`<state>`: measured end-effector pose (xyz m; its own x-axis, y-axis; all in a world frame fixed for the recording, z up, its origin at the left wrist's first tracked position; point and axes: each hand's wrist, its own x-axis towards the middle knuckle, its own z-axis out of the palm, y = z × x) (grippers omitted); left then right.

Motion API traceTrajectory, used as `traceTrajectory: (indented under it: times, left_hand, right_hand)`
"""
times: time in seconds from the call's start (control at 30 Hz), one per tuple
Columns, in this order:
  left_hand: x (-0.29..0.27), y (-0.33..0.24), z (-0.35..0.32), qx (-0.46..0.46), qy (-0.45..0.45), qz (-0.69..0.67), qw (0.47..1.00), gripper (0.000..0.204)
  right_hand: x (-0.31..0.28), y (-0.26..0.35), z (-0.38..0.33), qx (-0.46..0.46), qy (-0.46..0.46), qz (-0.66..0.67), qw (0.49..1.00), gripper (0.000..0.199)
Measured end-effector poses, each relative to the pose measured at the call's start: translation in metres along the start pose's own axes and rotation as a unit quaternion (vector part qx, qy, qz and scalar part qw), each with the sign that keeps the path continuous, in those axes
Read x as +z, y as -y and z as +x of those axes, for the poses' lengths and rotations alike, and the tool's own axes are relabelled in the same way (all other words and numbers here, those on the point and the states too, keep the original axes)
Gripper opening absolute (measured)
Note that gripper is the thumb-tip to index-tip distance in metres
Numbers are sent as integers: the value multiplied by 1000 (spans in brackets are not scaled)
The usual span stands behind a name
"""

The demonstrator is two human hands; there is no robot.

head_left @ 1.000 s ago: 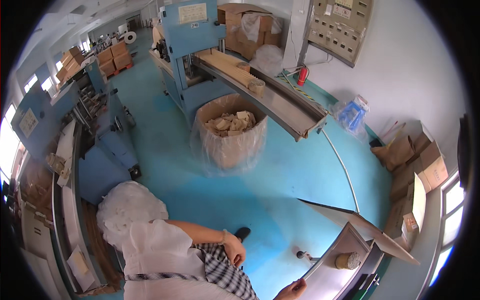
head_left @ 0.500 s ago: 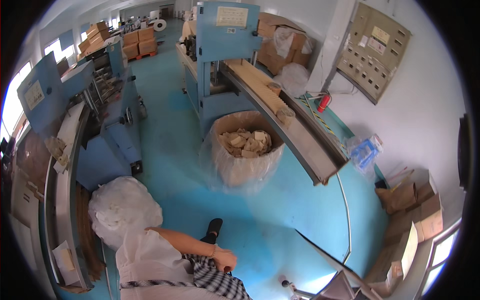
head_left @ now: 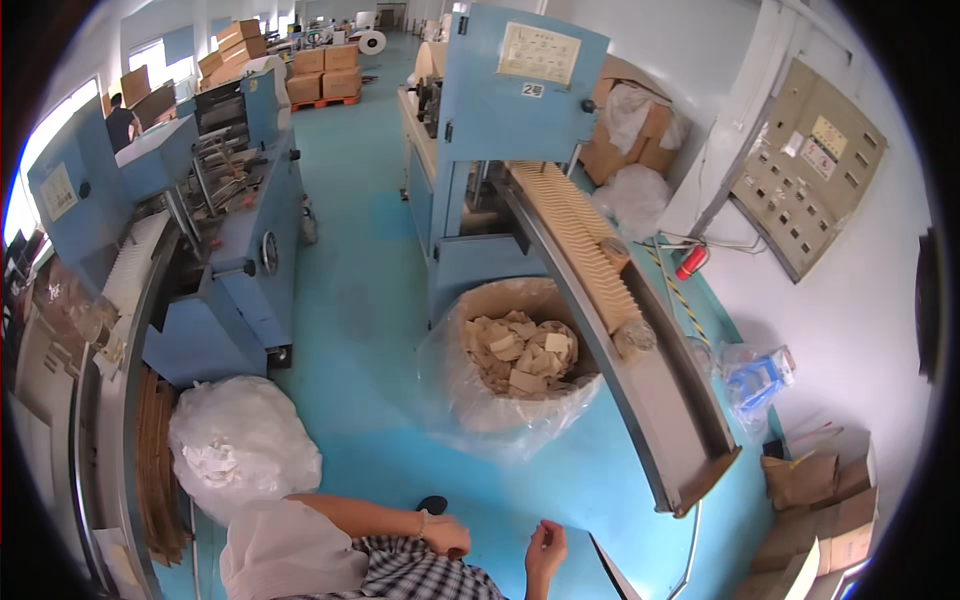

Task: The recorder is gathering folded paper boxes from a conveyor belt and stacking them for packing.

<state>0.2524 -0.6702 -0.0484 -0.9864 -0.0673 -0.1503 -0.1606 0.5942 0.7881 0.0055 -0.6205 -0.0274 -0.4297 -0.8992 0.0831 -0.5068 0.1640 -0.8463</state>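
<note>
Since half a second ago my bare right hand (head_left: 545,548) has come into view at the lower edge, fingers loosely bent; I cannot tell whether they hold anything. Head view: my bare left hand (head_left: 445,537), curled, is at the black-and-white checked cloth (head_left: 412,568) below my waist; its grip is hidden. One thin, dark-edged panel (head_left: 608,567) stands near my right hand. Ahead, a blue metal machine (head_left: 515,105) has a long steel chute (head_left: 682,430) bearing closely ranked tan pieces (head_left: 575,235). Nearby, a plastic-lined brown bin (head_left: 520,292) contains tan scraps (head_left: 525,352).
</note>
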Motion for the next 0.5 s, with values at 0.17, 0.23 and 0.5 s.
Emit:
traceTrajectory:
  times: [0.17, 0.23, 0.5]
  left_hand:
    - [-25, 5, -43, -96, -126, -38, 987, 4]
    - [-27, 21, -59, -128, -172, -177, 961, 13]
    - [-100, 31, -41, -185, -330, -243, 893, 24]
  right_hand:
    - [55, 64, 44, -98, 98, 15, 990, 8]
    - [69, 73, 61, -135, 118, 29, 983, 9]
    - [66, 109, 164, -183, 103, 54, 976, 14]
